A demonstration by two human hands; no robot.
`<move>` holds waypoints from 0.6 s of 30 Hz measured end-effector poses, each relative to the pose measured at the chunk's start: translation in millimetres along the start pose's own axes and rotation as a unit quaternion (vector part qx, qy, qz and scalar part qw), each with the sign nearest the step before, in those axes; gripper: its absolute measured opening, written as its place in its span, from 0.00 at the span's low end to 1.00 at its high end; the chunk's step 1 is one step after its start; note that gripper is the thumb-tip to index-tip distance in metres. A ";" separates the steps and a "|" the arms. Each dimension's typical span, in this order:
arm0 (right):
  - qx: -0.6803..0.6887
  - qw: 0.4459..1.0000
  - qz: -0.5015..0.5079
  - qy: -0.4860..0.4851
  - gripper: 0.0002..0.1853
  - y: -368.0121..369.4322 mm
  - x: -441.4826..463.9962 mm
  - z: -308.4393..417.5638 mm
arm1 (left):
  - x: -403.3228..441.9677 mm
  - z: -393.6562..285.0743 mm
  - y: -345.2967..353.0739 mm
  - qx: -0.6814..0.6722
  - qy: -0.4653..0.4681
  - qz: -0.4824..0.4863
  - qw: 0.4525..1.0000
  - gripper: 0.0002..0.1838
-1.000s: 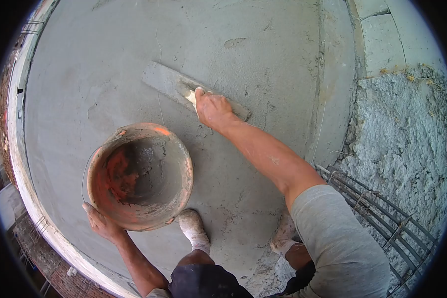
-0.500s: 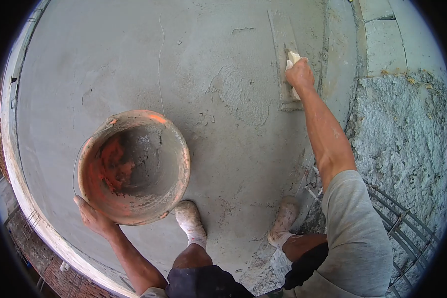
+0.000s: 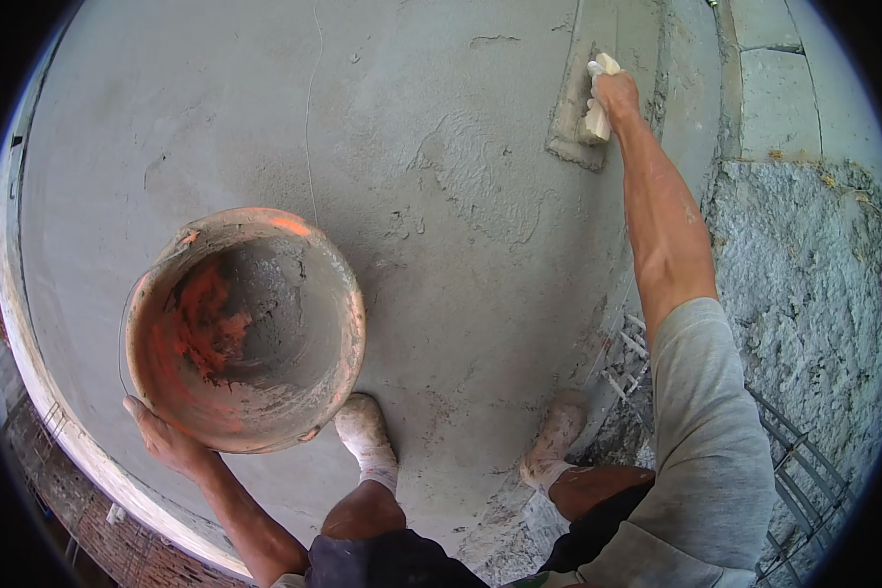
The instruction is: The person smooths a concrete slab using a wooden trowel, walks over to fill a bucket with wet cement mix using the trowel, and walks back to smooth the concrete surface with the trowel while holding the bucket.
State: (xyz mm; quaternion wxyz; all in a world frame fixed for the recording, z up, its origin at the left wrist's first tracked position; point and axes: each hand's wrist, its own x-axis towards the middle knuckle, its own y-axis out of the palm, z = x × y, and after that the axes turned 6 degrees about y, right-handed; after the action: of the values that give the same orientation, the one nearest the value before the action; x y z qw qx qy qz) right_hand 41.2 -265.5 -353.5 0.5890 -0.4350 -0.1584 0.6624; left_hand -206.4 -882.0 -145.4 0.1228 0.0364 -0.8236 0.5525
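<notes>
My left hand [image 3: 170, 439] grips the lower left rim of an orange bucket [image 3: 331, 392], whose inside is smeared with grey mortar. Some of its fingers are hidden beneath the bucket. At the upper right, my right hand [image 3: 617, 96] is closed round the pale handle of a long flat plastering float [image 3: 570, 118]. The float's blade lies on the wet grey cement surface [image 3: 441, 294], close to its right border. A rougher, wetter patch of mortar [image 3: 480, 176] spreads left of the float.
My feet, in cement-stained socks [image 3: 367, 431], stand on the grey surface. Rough concrete [image 3: 794, 255] lies to the right, with steel rebar [image 3: 804, 461] below it. Pale slabs [image 3: 779, 103] are at the upper right. A whitish edge [image 3: 78, 451] curves along the left, above brickwork [image 3: 78, 519].
My right hand has pushed the float forward and slightly right across the cement. The bucket in my left hand has shifted a little left and appears slightly larger.
</notes>
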 end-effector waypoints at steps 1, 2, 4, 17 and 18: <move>-0.014 0.999 0.028 -0.017 0.23 3.5 -8.5 9.8 | 0.4 5.0 0.0 0.024 0.024 -0.004 0.999 0.30; -0.029 0.997 0.057 -0.035 0.25 7.4 -13.9 22.8 | -1.7 6.9 0.7 0.048 0.047 -0.006 0.998 0.30; -0.113 0.981 0.122 -0.097 0.25 8.9 -31.0 34.2 | -1.8 -16.7 -1.9 -0.043 -0.074 0.017 0.996 0.28; -0.269 0.842 0.391 -0.255 0.26 6.0 -267.7 -79.8 | -1.9 -18.9 -7.9 -0.074 -0.024 0.042 0.996 0.31; -0.287 0.830 0.413 -0.239 0.25 -1.1 -285.9 -87.9 | -2.7 -18.3 -8.7 -0.061 -0.010 0.034 0.997 0.32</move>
State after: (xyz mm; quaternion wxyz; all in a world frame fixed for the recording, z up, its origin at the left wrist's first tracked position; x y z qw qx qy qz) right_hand 88.2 -554.4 -291.5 0.0525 -0.4378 -0.2828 0.8518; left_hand -199.1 -868.8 -131.6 0.0975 0.0060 -0.8577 0.5048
